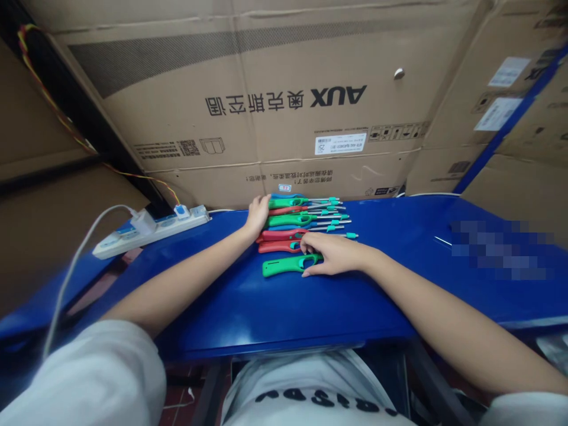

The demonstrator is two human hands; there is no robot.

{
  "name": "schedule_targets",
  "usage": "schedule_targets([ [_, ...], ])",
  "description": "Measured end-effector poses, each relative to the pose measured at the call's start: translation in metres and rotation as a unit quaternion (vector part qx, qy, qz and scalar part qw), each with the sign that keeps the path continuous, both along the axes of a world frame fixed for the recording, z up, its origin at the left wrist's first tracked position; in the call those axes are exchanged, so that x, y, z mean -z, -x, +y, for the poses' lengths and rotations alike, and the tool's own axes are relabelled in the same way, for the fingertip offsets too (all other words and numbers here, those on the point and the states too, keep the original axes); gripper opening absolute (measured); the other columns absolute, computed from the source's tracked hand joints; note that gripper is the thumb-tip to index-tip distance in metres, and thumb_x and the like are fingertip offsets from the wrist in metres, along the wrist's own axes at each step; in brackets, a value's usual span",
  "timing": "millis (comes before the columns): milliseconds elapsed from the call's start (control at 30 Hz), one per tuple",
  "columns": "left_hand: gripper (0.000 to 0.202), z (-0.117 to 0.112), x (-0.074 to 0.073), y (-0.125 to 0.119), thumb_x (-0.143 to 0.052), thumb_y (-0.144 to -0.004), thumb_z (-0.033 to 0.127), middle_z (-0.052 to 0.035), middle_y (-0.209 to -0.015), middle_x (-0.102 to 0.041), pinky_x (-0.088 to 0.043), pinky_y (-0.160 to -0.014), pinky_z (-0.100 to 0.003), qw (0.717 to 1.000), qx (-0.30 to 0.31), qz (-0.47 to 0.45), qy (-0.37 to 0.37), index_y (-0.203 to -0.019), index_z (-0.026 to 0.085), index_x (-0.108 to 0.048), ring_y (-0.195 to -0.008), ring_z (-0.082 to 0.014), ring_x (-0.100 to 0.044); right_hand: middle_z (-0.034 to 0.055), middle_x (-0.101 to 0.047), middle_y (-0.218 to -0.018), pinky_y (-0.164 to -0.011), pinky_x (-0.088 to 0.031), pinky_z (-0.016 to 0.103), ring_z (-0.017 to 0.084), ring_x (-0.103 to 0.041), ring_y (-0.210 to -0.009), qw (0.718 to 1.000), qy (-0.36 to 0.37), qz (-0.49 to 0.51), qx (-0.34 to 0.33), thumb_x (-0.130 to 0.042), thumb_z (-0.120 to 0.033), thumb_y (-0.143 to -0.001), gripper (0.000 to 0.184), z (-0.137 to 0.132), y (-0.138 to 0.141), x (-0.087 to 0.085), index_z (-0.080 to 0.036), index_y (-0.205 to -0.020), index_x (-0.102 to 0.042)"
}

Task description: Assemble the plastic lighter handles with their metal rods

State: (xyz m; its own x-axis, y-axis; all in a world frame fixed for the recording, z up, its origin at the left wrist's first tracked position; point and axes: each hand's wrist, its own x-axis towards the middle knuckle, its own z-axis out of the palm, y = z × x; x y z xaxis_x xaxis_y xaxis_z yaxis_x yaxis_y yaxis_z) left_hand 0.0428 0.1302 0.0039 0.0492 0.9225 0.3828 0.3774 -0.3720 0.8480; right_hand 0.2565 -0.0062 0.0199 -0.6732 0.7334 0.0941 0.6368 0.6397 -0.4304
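Several red, green and blue stick lighters lie side by side on the blue table, handles to the left and metal tips to the right. My left hand (pixel 258 215) rests against the handle ends at the far side, fingers stretched out beside a green lighter (pixel 281 203). At the near side of the row, my right hand (pixel 331 253) pinches a green stick lighter (pixel 284 265) around its trigger. Its tip is hidden under that hand. Just beyond it lies a red lighter (pixel 277 246), close to my right fingers.
A large cardboard sheet (pixel 275 65) stands upright behind the table (pixel 377 307). To the left, a white power strip (pixel 173 228) holds a plugged-in charger (pixel 143 222) with a white cable. A small label (pixel 284 188) is near the far lighters.
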Motion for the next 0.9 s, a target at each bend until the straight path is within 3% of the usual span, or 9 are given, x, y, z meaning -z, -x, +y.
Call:
schedule_targets([
  [67,0.037,-0.022,-0.008,0.001,-0.049,-0.093,0.04,-0.0129,-0.14,-0.055,-0.03,-0.117,-0.047,0.998,-0.054,0.003,-0.043,-0.123,0.02,-0.057,-0.138,-0.0286,-0.043,0.0051,-0.06,-0.097,-0.067,-0.04,0.027,0.018,-0.054,-0.081,1.0,0.007,-0.011,0.018,-0.079,-0.052,-0.076,0.048,0.001,-0.001,-0.001,-0.018,-0.1,-0.055],
  [100,0.036,-0.038,-0.012,0.003,-0.051,-0.093,0.039,-0.0111,-0.14,-0.054,-0.032,-0.116,-0.044,0.992,-0.062,0.033,-0.107,-0.124,0.022,-0.057,-0.137,-0.0267,-0.044,0.0057,-0.061,-0.097,-0.067,-0.04,0.027,0.019,-0.054,-0.082,0.999,0.01,-0.021,0.022,-0.079,-0.052,-0.076,0.047,0.001,-0.002,-0.002,-0.018,-0.099,-0.056],
  [167,0.03,-0.076,-0.02,0.006,-0.049,-0.096,0.039,-0.0083,-0.129,-0.061,-0.04,-0.11,-0.043,0.973,0.019,0.125,-0.194,-0.12,0.023,-0.059,-0.125,-0.0248,-0.052,0.0065,-0.061,-0.097,-0.067,-0.041,0.027,0.019,-0.055,-0.082,0.999,0.014,-0.044,0.022,-0.08,-0.049,-0.077,0.043,0.0,-0.001,-0.004,-0.018,-0.094,-0.056],
  [233,0.028,-0.115,-0.024,0.011,-0.056,-0.093,0.042,-0.0071,-0.116,-0.067,-0.043,-0.106,-0.046,0.927,0.162,0.28,-0.188,-0.113,0.023,-0.063,-0.116,-0.0271,-0.057,0.0059,-0.061,-0.093,-0.065,-0.04,0.027,0.019,-0.055,-0.079,0.998,0.017,-0.06,0.028,-0.08,-0.044,-0.078,0.038,-0.003,0.002,-0.008,-0.018,-0.091,-0.056],
  [300,0.048,-0.143,-0.022,0.017,-0.064,-0.089,0.042,-0.0112,-0.13,-0.063,-0.042,-0.106,-0.051,0.889,0.202,0.383,-0.146,-0.131,0.021,-0.056,-0.121,-0.0318,-0.055,0.0051,-0.062,-0.09,-0.064,-0.04,0.027,0.019,-0.057,-0.077,0.997,0.013,-0.055,0.044,-0.08,-0.038,-0.079,0.035,-0.009,0.006,-0.011,-0.017,-0.094,-0.056],
  [367,0.053,-0.158,-0.015,0.022,-0.062,-0.091,0.04,-0.013,-0.139,-0.057,-0.041,-0.109,-0.05,0.874,0.227,0.411,-0.125,-0.138,0.02,-0.051,-0.128,-0.0321,-0.051,0.0071,-0.063,-0.094,-0.069,-0.042,0.028,0.02,-0.059,-0.083,0.997,-0.008,-0.047,0.058,-0.08,-0.031,-0.079,0.035,-0.014,0.011,-0.013,-0.016,-0.1,-0.057],
  [567,0.036,-0.147,0.01,0.025,-0.058,-0.095,0.038,-0.0129,-0.126,-0.055,-0.049,-0.102,-0.047,0.891,0.229,0.367,-0.136,-0.126,0.02,-0.06,-0.117,-0.0289,-0.056,0.0121,-0.062,-0.106,-0.081,-0.046,0.034,0.025,-0.06,-0.097,0.996,-0.044,-0.06,0.056,-0.079,-0.03,-0.081,0.034,-0.021,0.018,-0.009,-0.014,-0.102,-0.057],
  [900,0.034,-0.134,0.015,0.026,-0.05,-0.099,0.031,-0.0097,-0.125,-0.057,-0.051,-0.104,-0.041,0.902,0.289,0.299,-0.118,-0.131,0.024,-0.059,-0.117,-0.0249,-0.06,0.0106,-0.063,-0.104,-0.082,-0.044,0.034,0.025,-0.058,-0.098,0.996,-0.038,-0.047,0.073,-0.077,-0.033,-0.082,0.033,-0.017,0.011,-0.008,-0.017,-0.101,-0.055],
])
